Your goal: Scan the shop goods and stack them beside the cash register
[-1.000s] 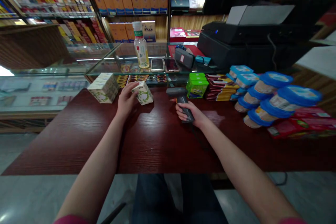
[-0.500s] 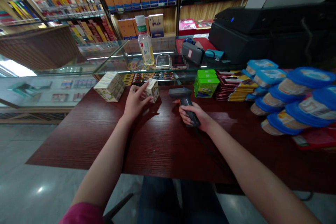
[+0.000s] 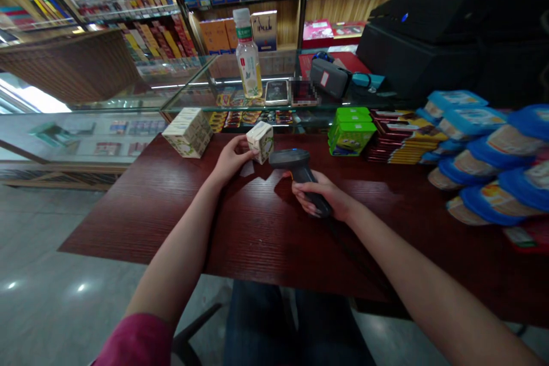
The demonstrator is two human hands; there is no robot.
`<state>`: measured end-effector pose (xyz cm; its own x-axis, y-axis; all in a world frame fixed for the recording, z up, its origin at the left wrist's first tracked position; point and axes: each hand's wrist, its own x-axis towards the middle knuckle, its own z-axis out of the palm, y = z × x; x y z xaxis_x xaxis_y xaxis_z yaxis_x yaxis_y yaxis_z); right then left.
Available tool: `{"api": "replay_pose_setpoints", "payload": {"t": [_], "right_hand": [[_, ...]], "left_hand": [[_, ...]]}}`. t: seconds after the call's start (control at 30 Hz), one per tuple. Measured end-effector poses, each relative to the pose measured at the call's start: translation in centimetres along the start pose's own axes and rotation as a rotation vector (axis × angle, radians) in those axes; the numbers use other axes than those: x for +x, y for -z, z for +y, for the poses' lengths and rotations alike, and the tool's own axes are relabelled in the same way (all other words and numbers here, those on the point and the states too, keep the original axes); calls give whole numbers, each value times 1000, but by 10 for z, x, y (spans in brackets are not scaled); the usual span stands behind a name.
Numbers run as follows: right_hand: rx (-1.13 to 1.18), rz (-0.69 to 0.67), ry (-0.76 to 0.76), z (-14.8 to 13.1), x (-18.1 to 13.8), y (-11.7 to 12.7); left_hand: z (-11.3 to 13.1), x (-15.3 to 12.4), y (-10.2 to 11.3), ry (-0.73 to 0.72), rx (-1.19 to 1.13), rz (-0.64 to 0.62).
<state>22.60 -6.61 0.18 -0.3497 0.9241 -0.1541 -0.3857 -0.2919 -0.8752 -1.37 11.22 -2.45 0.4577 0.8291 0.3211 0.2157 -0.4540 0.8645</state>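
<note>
My left hand (image 3: pixel 235 159) is closed on a small white carton (image 3: pixel 261 142) with a green leafy print, thumb on its near side. Close to the right of it is the head of a dark barcode scanner (image 3: pixel 305 174). My right hand (image 3: pixel 319 193) wraps round the scanner's handle, and the scanner's front end points left toward the carton. Its cable trails down toward the table's near edge. A block of similar cartons (image 3: pixel 189 132) sits to the left, apart from my hand.
On the dark wooden table (image 3: pixel 171 217) stand green packs (image 3: pixel 350 131), stacked red and yellow packets (image 3: pixel 397 140) and blue-lidded tubs (image 3: pixel 484 146). Behind, a glass counter carries a drink bottle (image 3: pixel 249 60), phones (image 3: pixel 277 92) and a grey case (image 3: pixel 329 77).
My left hand has taken a closer hold of the small carton, which is now turned and slightly tilted. The scanner's head has come nearer to it. The whole view has shifted a little.
</note>
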Motion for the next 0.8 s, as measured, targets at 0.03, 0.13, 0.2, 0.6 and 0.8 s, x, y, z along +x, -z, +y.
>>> {"api": "replay_pose_setpoints", "payload": {"t": [0.03, 0.13, 0.2, 0.6, 0.8], "right_hand": [[-10, -1, -2, 0, -1, 0], [-28, -3, -3, 0, -1, -1], [-31, 2, -7, 0, -1, -1], [-26, 50, 23, -3, -7, -2], [-48, 60, 22, -4, -8, -5]], "left_hand": [[0, 0, 1, -1, 2, 13], [1, 1, -1, -49, 44, -5], [3, 1, -3, -67, 43, -69], [16, -1, -9, 3, -144, -93], [18, 1, -25, 132, -219, 246]]}}
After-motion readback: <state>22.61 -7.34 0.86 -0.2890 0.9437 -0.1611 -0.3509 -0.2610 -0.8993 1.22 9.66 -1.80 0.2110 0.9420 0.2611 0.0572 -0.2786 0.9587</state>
